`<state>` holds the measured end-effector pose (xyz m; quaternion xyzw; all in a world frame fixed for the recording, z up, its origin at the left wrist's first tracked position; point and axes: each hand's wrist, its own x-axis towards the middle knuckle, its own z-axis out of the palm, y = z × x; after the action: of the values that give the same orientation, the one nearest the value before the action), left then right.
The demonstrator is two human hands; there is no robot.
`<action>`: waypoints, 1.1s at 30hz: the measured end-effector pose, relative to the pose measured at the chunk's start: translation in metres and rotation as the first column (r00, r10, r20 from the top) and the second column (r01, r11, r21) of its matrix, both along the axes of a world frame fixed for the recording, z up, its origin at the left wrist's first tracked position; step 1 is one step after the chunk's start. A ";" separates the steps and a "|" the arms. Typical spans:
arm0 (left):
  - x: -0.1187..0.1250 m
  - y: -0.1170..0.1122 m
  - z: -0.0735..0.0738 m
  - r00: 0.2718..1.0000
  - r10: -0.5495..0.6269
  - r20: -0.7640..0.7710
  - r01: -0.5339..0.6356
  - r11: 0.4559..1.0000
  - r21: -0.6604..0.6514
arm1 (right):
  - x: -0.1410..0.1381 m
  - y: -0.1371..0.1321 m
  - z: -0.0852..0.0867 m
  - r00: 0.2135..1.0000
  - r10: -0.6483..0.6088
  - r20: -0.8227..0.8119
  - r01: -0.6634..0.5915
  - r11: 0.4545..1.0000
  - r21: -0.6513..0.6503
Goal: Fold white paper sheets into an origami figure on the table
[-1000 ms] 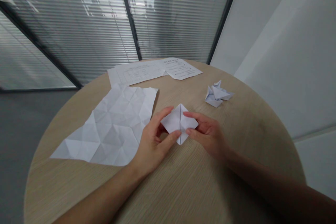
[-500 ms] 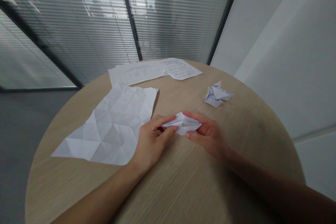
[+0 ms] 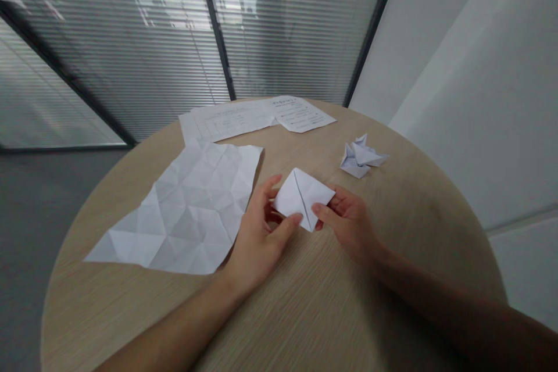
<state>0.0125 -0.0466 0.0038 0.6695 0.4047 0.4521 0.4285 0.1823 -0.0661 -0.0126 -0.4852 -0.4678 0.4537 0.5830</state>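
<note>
Between my hands is a small folded paper [image 3: 304,193], white and diamond-shaped, with a seam running down its face. My left hand [image 3: 264,229] pinches its lower left side, thumb on top and fingers partly hidden behind. On the other side my right hand [image 3: 344,218] grips the right edge, its thumb pressed on the face and the fingers underneath. Left of my left hand lies a large creased sheet of paper [image 3: 183,209], covered in triangular fold lines. Beyond my right hand sits a folded paper shape [image 3: 361,157] with several pointed flaps.
Printed sheets [image 3: 244,119] lie at the far edge of the round wooden table [image 3: 279,314]. Behind it stands a glass partition with blinds [image 3: 174,40]. A white wall [image 3: 462,81] rises at the right.
The folded paper went from a narrow, pinched form to a flat diamond facing me. My thumbs shifted onto its face, and the fingers of my left hand spread a little.
</note>
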 end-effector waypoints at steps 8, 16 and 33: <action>-0.005 -0.003 -0.008 0.928 -0.057 -0.368 0.140 0.969 0.205 | -0.001 -0.004 -0.001 0.993 0.114 -0.018 -0.114 0.994 -0.002; -0.006 -0.005 -0.008 0.907 -0.078 -0.413 0.199 0.945 0.258 | 0.000 -0.005 -0.006 0.990 0.134 0.054 -0.137 0.988 0.066; -0.007 -0.002 0.006 0.996 0.061 -0.068 -0.053 0.991 0.127 | 0.004 -0.001 -0.005 0.955 -0.152 0.255 0.088 0.965 0.245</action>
<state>0.0055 -0.0482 0.0102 0.6989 0.4096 0.4644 0.3579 0.1859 -0.0667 -0.0174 -0.4992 -0.5624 0.2890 0.5925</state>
